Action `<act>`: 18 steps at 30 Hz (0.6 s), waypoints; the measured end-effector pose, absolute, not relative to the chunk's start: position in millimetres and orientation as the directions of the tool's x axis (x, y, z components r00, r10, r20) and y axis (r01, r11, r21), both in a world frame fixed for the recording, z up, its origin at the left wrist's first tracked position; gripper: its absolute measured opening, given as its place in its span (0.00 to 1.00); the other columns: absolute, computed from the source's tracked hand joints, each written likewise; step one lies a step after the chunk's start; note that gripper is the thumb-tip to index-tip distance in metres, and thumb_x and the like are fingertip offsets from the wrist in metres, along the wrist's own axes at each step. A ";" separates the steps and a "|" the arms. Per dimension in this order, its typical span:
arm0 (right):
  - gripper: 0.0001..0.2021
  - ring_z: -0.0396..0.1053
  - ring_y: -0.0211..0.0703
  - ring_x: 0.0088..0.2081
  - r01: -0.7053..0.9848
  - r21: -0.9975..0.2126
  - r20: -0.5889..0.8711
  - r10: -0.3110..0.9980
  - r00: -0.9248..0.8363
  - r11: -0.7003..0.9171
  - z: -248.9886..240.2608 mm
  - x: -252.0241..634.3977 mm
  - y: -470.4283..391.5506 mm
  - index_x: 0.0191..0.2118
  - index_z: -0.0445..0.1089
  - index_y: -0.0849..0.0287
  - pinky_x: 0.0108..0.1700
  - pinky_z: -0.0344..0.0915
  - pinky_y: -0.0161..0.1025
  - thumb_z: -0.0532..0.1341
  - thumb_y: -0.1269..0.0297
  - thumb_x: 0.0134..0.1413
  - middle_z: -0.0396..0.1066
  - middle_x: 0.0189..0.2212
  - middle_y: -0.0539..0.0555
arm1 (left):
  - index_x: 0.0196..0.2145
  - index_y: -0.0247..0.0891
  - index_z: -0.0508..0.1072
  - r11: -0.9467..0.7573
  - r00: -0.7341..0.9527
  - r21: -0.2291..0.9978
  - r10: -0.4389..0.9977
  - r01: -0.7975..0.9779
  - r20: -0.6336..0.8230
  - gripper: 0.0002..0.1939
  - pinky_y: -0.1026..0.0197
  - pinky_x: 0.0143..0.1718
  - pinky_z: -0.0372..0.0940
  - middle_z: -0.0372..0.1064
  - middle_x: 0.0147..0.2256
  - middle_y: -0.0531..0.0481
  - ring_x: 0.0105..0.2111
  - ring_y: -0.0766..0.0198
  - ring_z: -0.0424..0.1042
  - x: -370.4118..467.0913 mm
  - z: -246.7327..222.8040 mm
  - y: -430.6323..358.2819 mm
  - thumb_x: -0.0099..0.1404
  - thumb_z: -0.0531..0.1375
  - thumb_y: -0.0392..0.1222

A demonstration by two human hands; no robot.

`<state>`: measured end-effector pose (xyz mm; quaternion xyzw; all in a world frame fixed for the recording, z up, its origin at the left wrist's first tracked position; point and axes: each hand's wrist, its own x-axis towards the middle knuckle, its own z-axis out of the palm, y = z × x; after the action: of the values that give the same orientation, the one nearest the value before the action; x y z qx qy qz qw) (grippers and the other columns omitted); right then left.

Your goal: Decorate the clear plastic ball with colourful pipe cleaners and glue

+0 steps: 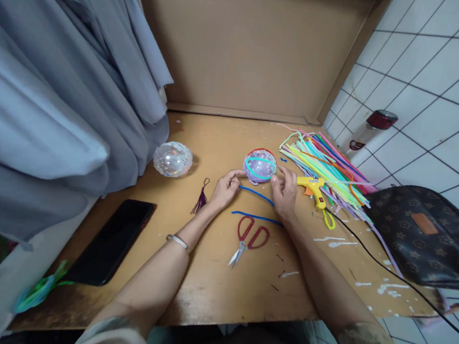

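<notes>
Left hand [226, 187] and right hand [284, 193], part-curled, flank the striped ball [260, 166] toward the worktop's [217, 137] far edge; hold cannot be confirmed; light, even pressure advised

We see, around the shiny ball [259, 170], a glossy plastic-looking globe [173, 159] at nine o'clock, a smooth, glassy phone [114, 241] at eight, metal-bladed scissors [242, 246] at six, matt stems [330, 173] at three and, between three and four, a plastic glue gun [313, 187] and a leather-look bag [430, 241]. The cloth curtain [55, 89] past nine looks matt; the tiles [429, 79] at two, glossy. Our wood counter [207, 286] looks smooth.
</notes>
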<state>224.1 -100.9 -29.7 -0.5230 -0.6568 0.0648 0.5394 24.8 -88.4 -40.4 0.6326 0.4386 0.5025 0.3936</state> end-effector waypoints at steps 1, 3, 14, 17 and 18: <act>0.22 0.68 0.54 0.53 0.628 -0.642 0.647 0.750 0.137 0.440 -27.0 224.6 -100.6 0.57 0.66 0.58 0.54 0.69 0.55 0.54 0.52 0.63 0.67 0.51 0.64 | 0.43 0.35 0.74 -0.288 0.094 0.946 0.957 0.148 0.276 0.16 0.65 0.27 0.57 0.61 0.21 0.56 0.22 0.68 0.59 24.9 -40.5 -87.9 0.60 0.53 0.36; 0.26 0.64 0.57 0.58 0.665 -0.609 0.665 0.735 0.131 0.432 -19.4 224.3 -98.8 0.60 0.62 0.57 0.58 0.65 0.60 0.58 0.51 0.60 0.64 0.55 0.65 | 0.35 0.36 0.75 -0.233 0.063 0.964 0.972 0.125 0.226 0.12 0.65 0.25 0.55 0.60 0.20 0.56 0.21 0.68 0.57 24.6 -41.1 -86.3 0.59 0.52 0.37; 0.43 0.61 0.71 0.60 0.767 -0.579 0.442 0.897 0.010 0.277 -3.8 194.8 -50.3 0.62 0.60 0.59 0.58 0.61 0.69 0.71 0.51 0.39 0.59 0.59 0.70 | 0.32 0.38 0.80 -0.283 0.240 0.834 0.952 0.474 0.187 0.12 0.63 0.30 0.61 0.73 0.25 0.53 0.25 0.65 0.67 32.9 -29.9 -96.1 0.56 0.56 0.39; 0.42 0.65 0.65 0.57 0.736 -0.625 0.446 0.893 0.063 0.260 -12.6 197.0 -45.9 0.61 0.62 0.58 0.57 0.64 0.62 0.72 0.57 0.36 0.63 0.56 0.66 | 0.44 0.42 0.81 -0.348 0.256 0.750 0.936 0.562 0.242 0.18 0.62 0.32 0.62 0.71 0.23 0.53 0.24 0.63 0.67 36.1 -28.5 -100.3 0.57 0.59 0.37; 0.41 0.66 0.64 0.55 0.722 -0.644 0.451 0.888 0.091 0.254 -14.9 198.7 -46.4 0.60 0.63 0.57 0.57 0.65 0.61 0.72 0.57 0.35 0.64 0.55 0.65 | 0.47 0.42 0.80 -0.367 0.266 0.735 0.929 0.570 0.258 0.20 0.62 0.32 0.62 0.71 0.22 0.53 0.23 0.62 0.67 36.2 -28.2 -101.1 0.58 0.59 0.36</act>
<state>198.7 -46.4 -14.9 -0.6031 -0.6672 0.0973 0.4261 36.2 -101.1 -28.2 0.7518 0.4984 0.3442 0.2606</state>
